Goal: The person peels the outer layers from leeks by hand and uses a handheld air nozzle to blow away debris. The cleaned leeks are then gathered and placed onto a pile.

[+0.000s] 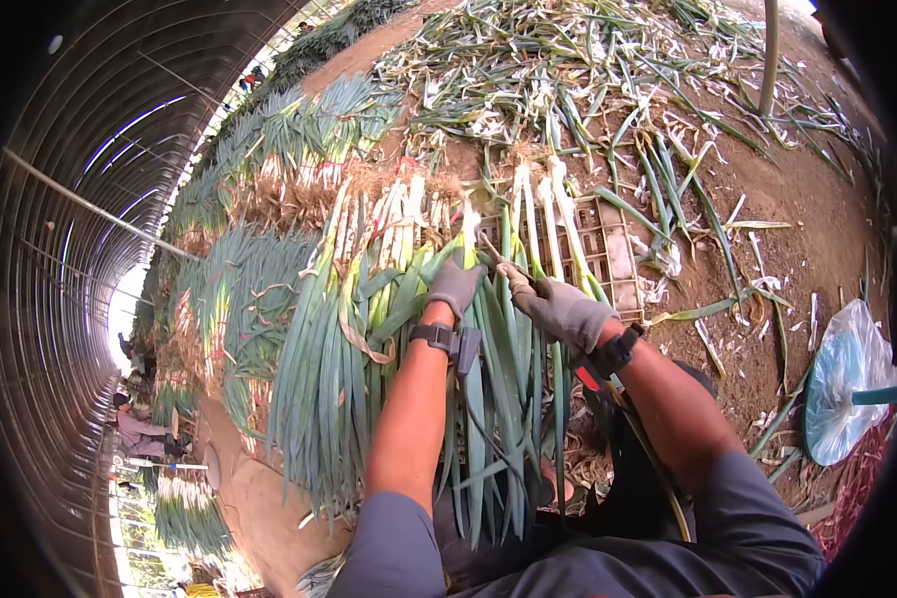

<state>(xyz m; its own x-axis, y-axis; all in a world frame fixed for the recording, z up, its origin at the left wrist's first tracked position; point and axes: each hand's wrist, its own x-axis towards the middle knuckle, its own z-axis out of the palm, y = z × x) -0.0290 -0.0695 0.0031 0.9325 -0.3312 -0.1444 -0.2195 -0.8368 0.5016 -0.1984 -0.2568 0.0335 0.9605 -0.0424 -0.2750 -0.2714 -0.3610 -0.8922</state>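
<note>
Arched greenhouse ribbing (pixel 80 199) curves down the far left, over brown soil (pixel 827 249) strewn with trimmed leaves. Along the left edge, other people (pixel 140 429) crouch beside further heaps of green onions. Long green onions with white stalks (pixel 369 329) lie bundled in front of the person, their long axis running away from the body, roots at the far end. The grey-gloved left hand (pixel 455 286) rests curled on the leaves, fingers half-closed around a few. Just to its right, the grey-gloved right hand (pixel 558 307) pinches 1 stalk, fingers closed. Beneath the stalks sits a tan plastic slatted crate (pixel 613 254), apparently empty. A translucent plastic bag (pixel 847 379) lies far right.
</note>
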